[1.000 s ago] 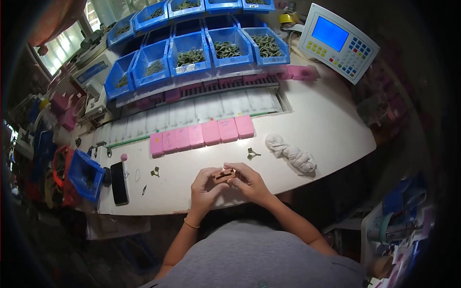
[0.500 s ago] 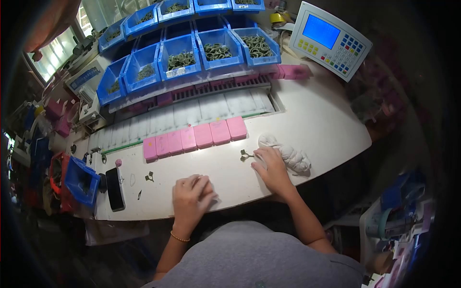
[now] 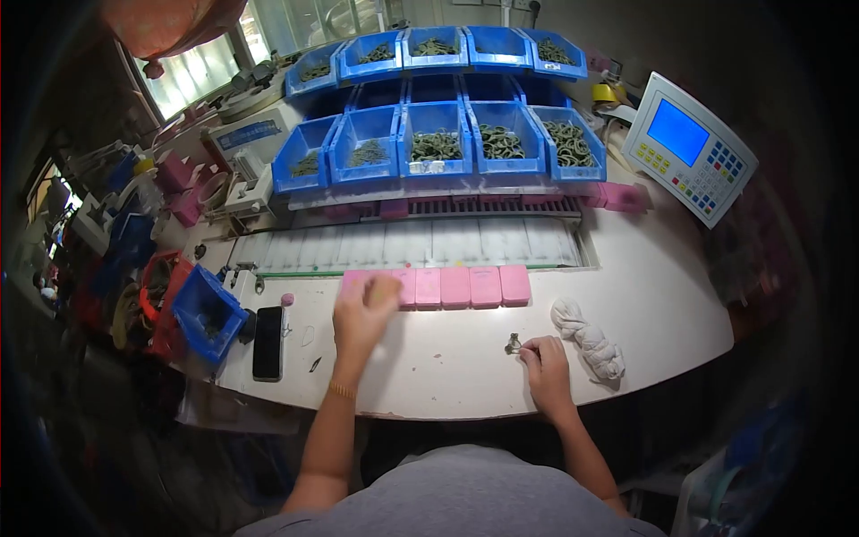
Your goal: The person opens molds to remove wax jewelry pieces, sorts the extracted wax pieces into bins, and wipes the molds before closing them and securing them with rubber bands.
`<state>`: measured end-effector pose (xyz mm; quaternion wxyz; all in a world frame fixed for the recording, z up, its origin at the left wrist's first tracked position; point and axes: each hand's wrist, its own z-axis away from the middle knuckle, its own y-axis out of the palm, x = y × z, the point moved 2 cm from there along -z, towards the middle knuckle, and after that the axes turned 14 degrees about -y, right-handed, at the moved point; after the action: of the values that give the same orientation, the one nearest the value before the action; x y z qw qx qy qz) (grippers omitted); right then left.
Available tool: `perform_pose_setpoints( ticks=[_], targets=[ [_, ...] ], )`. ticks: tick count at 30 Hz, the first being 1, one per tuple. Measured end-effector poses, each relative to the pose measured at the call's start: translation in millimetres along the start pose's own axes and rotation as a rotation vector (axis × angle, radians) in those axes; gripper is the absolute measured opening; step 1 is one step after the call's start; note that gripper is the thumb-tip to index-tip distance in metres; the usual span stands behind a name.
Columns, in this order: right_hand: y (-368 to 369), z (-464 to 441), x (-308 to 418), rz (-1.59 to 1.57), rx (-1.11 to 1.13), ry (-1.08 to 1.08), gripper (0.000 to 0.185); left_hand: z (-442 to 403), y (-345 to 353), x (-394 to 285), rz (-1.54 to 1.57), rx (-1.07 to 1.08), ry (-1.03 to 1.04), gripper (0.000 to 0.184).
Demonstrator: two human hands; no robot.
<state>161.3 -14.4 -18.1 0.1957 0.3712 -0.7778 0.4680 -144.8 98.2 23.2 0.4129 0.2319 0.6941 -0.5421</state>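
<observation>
My left hand (image 3: 362, 313) is over the left end of a row of pink blocks (image 3: 456, 287); its fingers are bent and blurred, so what they hold, if anything, cannot be made out. My right hand (image 3: 548, 367) pinches a small dark green metal piece (image 3: 513, 344) at the right part of the white table. A twisted white cloth (image 3: 588, 340) lies just to the right of that hand. The second small metal piece cannot be seen; my left hand and forearm cover part of the table.
Blue bins (image 3: 440, 140) with green metal parts stand at the back. A control panel (image 3: 689, 148) is at the back right. To the left lie a black phone (image 3: 267, 344), a blue bin (image 3: 209, 313) and a small pink lump (image 3: 287, 300) on the white table (image 3: 429, 380).
The brown block has left both hands' grasp. My left hand has moved up to the pink row. My right hand has moved right and taken hold of the metal piece. The view has shifted.
</observation>
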Motion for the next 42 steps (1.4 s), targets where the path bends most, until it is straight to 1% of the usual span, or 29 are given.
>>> perform_pose_setpoints(
  ticks=[1, 3, 4, 6, 7, 10, 11, 12, 13, 15, 16, 17, 18, 19, 20, 22, 23, 25, 27, 28, 30, 31, 33, 34, 36, 38, 39, 40, 42],
  targets=[
    [-0.1, 0.6, 0.3, -0.004, 0.001, -0.004, 0.007, -29.0, 3.4, 0.8, -0.064, -0.113, 0.047, 0.045],
    [-2.6, -1.6, -0.7, -0.02, -0.069, -0.025, 0.008, -83.4, 16.4, 13.5, -0.252, -0.318, 0.111, 0.042],
    [-2.4, -0.9, -2.3, -0.019, -0.078, -0.03, 0.008, -104.3, 24.6, 20.3, -0.248, -0.323, 0.12, 0.042],
    [-1.1, 2.7, -8.2, -0.122, -0.122, 0.04, 0.015, -131.5, 34.8, 22.0, -0.393, -0.356, 0.003, 0.041],
    [-1.9, 2.4, -8.6, -0.119, -0.131, 0.038, 0.015, -136.6, 38.0, 18.6, -0.414, -0.353, -0.046, 0.041],
    [-1.5, 8.4, -8.3, -0.155, -0.126, 0.115, 0.018, -139.2, 37.4, 19.4, -0.5, -0.331, -0.058, 0.037],
    [-1.5, 10.7, -8.3, -0.212, -0.18, 0.159, 0.02, -132.8, 36.5, 24.6, -0.502, -0.328, -0.062, 0.037],
    [-0.3, 11.2, -8.3, -0.27, -0.236, 0.199, 0.023, -118.5, 30.3, 25.7, -0.47, -0.49, 0.125, 0.037],
    [2.9, 13.3, -5.1, -0.27, -0.236, 0.199, 0.023, -100.5, 22.5, 26.5, -0.434, -0.649, 0.315, 0.037],
    [8.0, 22.2, 9.3, -0.312, -0.281, 0.19, 0.025, -34.5, 6.4, 5.9, -0.246, -0.178, 0.136, 0.033],
    [11.1, 20.6, 25.5, -0.293, -0.266, 0.179, 0.027, 3.7, 7.4, 0.8, -0.011, 0.125, 0.087, 0.029],
    [17.6, 21.9, 34.5, -0.286, -0.235, 0.119, 0.026, 48.3, 8.3, -16.4, 0.077, 0.321, 0.073, 0.028],
    [24.0, 22.2, 42.7, -0.282, -0.202, 0.057, 0.026, 76.8, 16.5, -13.7, 0.181, 0.66, -0.091, 0.034],
    [30.6, 20.2, 52.5, -0.3, -0.221, -0.016, 0.027, 103.0, 29.2, -5.5, 0.408, 0.863, -0.232, 0.036],
    [36.2, 17.7, 61.6, -0.32, -0.239, -0.089, 0.028, 125.1, 32.0, -16.5, 0.607, 0.937, -0.383, 0.032],
    [43.7, 16.1, 69.8, -0.367, -0.217, -0.179, 0.03, 141.9, 41.4, -18.7, 0.777, 0.818, -0.489, 0.03],
    [47.9, 17.3, 71.7, -0.406, -0.211, -0.172, 0.031, 146.1, 48.4, -10.7, 0.899, 0.767, -0.529, 0.027],
    [46.0, 13.0, 76.8, -0.44, -0.203, -0.171, 0.033, 146.0, 50.2, -4.5, 0.896, 0.744, -0.529, 0.026],
    [36.0, 7.2, 86.6, -0.328, -0.158, -0.152, 0.027, 142.2, 48.5, -11.2, 0.873, 0.68, -0.482, 0.024],
    [32.4, 4.9, 83.9, -0.324, -0.16, -0.148, 0.027, 142.0, 48.1, -14.5, 0.873, 0.685, -0.483, 0.024],
    [25.5, 3.3, 81.0, 0.043, -0.037, -0.399, 0.021, 141.9, 48.1, -19.2, 0.844, 0.658, -0.455, 0.026],
    [24.9, 4.8, 79.7, 0.049, -0.039, -0.394, 0.021, 143.0, 48.2, -20.9, 0.844, 0.667, -0.455, 0.026],
    [24.9, 6.1, 78.2, 0.136, -0.009, -0.473, 0.016, 143.7, 48.2, -24.8, 0.81, 0.696, -0.446, 0.028],
    [26.5, 8.0, 76.7, 0.153, -0.019, -0.475, 0.016, 143.5, 46.3, -26.0, 0.814, 0.71, -0.432, 0.028],
    [28.2, 16.1, 72.4, 0.129, -0.043, -0.52, 0.014, 145.0, 46.3, -25.8, 0.769, 0.745, -0.525, 0.029],
    [31.4, 17.9, 68.1, -0.051, -0.113, -0.515, 0.01, 146.6, 45.9, -26.8, 0.801, 0.768, -0.509, 0.029],
    [35.3, 17.4, 69.3, -0.262, -0.11, -0.358, 0.012, 146.5, 48.0, -24.7, 0.851, 0.766, -0.515, 0.026],
    [37.9, 19.2, 69.7, -0.485, -0.109, -0.198, 0.017, 146.5, 50.7, -21.0, 0.896, 0.756, -0.532, 0.024],
    [46.9, 30.4, 58.4, -1.12, 0.161, 0.576, 0.028, 145.5, 55.2, -15.1, 0.903, 0.83, -0.533, 0.024]
  ],
)
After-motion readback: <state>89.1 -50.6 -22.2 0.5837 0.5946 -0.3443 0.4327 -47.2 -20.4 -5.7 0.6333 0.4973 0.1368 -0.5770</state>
